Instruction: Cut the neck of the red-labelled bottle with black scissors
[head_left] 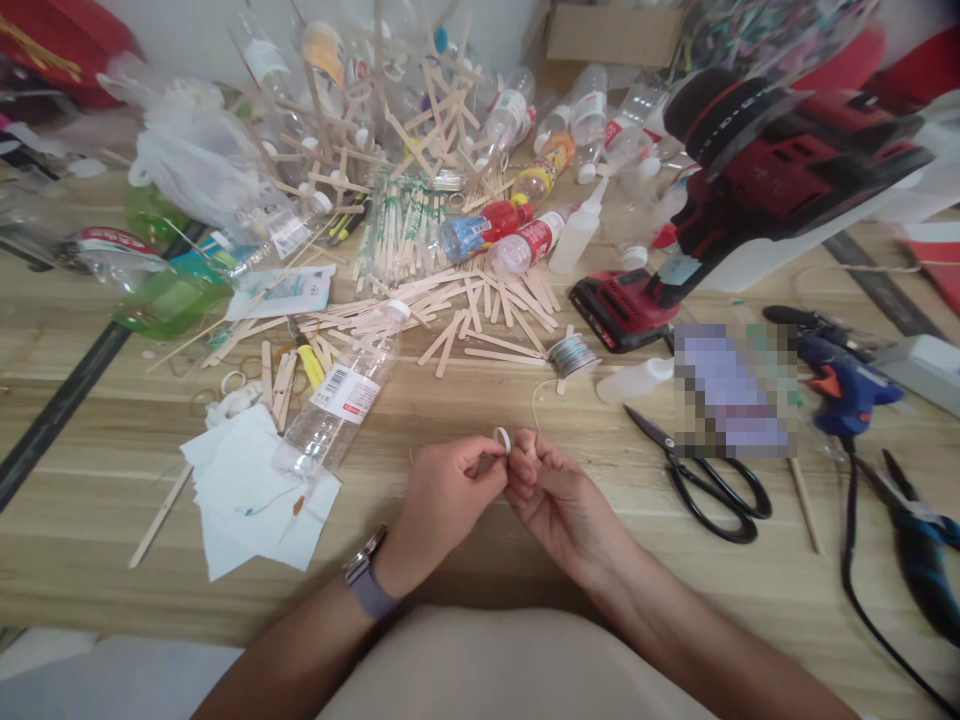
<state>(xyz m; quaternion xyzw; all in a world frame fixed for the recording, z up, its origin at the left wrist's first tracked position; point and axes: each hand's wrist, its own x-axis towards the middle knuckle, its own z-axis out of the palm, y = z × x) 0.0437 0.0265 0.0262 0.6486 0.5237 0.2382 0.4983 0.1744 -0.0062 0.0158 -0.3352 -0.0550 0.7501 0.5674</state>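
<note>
Close to the table's front edge, my two hands meet with fingertips almost touching. Pinched in the fingers of my left hand is a small white ring, perhaps from a bottle neck. My right hand is closed beside it, its fingers curled around a thin pale string. The string runs up toward a spool of grey thread; whether it is tied to the ring is hidden by my fingers. A clear plastic bottle with a white label lies to the left, its base on white paper sheets.
On the right lie black scissors, a blue glue gun, pliers and a standing red cordless drill. Wooden sticks are strewn across the middle. Several empty bottles and a cardboard box crowd the back.
</note>
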